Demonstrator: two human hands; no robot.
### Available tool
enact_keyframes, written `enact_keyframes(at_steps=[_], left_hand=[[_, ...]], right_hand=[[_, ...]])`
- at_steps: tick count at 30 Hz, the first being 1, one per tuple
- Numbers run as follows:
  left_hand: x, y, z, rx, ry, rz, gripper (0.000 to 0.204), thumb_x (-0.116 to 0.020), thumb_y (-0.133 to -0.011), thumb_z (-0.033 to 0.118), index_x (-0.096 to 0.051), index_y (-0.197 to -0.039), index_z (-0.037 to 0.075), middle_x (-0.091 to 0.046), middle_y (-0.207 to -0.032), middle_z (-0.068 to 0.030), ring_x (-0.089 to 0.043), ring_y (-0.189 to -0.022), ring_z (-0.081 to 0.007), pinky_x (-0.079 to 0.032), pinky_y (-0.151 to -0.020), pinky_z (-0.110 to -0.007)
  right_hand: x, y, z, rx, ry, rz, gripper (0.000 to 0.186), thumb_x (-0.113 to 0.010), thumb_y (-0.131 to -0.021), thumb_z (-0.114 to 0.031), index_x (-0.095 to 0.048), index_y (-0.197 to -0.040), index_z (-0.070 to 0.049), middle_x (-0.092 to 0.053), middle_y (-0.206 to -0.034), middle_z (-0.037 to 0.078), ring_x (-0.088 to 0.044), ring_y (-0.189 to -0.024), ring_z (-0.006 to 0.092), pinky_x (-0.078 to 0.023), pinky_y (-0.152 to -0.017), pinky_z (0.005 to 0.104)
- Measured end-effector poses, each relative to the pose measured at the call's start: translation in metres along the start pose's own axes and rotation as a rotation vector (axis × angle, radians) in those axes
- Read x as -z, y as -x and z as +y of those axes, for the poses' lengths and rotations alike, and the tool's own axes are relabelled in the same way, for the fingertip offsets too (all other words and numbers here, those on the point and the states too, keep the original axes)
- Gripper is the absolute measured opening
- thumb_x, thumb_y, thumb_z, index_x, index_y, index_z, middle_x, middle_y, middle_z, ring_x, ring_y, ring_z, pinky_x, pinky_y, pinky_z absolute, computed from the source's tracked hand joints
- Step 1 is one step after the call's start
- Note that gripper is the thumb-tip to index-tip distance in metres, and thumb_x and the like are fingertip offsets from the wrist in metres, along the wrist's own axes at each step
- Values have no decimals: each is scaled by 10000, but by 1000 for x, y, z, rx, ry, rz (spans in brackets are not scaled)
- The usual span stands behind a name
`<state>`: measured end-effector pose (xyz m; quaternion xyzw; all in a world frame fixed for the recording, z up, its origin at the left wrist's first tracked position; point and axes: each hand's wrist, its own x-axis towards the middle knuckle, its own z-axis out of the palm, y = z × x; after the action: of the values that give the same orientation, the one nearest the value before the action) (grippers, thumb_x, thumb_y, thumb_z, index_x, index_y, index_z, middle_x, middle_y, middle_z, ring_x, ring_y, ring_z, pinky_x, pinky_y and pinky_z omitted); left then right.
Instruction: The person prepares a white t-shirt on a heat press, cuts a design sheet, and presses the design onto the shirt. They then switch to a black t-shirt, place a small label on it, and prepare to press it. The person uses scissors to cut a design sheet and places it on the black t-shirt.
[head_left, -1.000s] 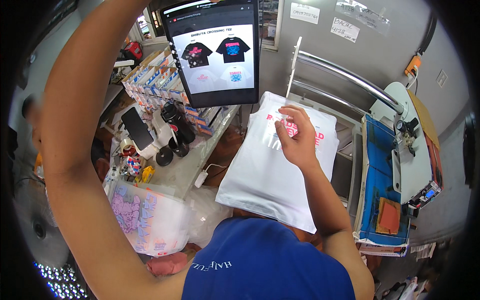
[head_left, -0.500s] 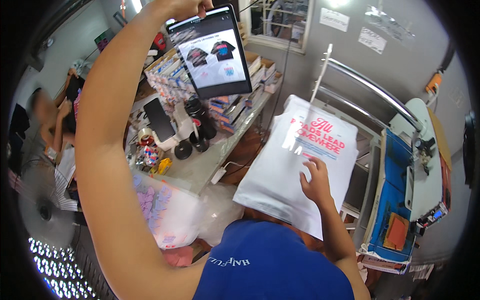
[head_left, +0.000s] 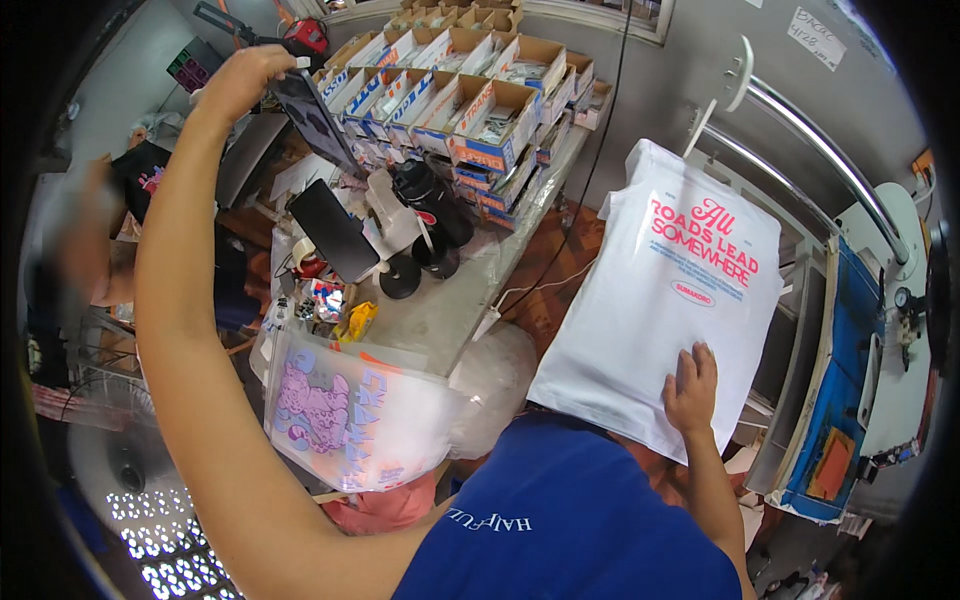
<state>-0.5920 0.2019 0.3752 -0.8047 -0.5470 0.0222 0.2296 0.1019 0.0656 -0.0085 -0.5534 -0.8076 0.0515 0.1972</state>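
Observation:
My left hand (head_left: 245,80) is raised at the upper left, shut on the top of a dark tablet (head_left: 318,122), which now tilts steeply away over a cluttered table (head_left: 435,340). My right hand (head_left: 690,400) rests on a white T-shirt (head_left: 620,330), low on it, with nothing held and fingers loosely bent and apart. The shirt lies flat on the press, with pink lettering and small blue print. Below the tablet a black phone (head_left: 330,230) leans on a white stand, beside a black bottle (head_left: 418,190). A plastic film with purple artwork (head_left: 315,400) hangs at the table's front.
Stacked cardboard boxes of small packets (head_left: 490,125) fill the table's back. The heat press (head_left: 875,230), with chrome bars and a blue tray (head_left: 805,470), stands at the right. Cords (head_left: 540,285) cross the gap. Another person (head_left: 95,235), blurred, is at the left beside a fan (head_left: 130,480).
My left hand and the tablet have moved left, and the screen has turned away from view. My right hand has slid down off the print to the lower part of the shirt.

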Motion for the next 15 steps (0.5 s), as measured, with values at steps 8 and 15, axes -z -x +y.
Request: enact_keyframes(at_steps=[8, 15], left_hand=[[-100, 30, 2, -109, -98, -119, 288, -564, -824, 62, -680, -1087, 72, -676, -1086, -104, -665, -1023, -291, -550, -847, -375], [-140, 35, 3, -200, -105, -73, 258, -550, -832, 69, -660, -1065, 89, -665, -1095, -48, -661, -1025, -247, -555, -822, -356]], right_hand=[[-4, -5, -1, 1, 42, -9, 491, -633, -790, -176, -562, -1247, -9, -469, -1401, 251, -404, -1338, 454, -309, -1132, 547], [-7, -5, 1, 12, 56, -24, 499, -631, -799, -179, -554, -1267, -23, -456, -1423, 245, -393, -1349, 460, -308, -1127, 551]])
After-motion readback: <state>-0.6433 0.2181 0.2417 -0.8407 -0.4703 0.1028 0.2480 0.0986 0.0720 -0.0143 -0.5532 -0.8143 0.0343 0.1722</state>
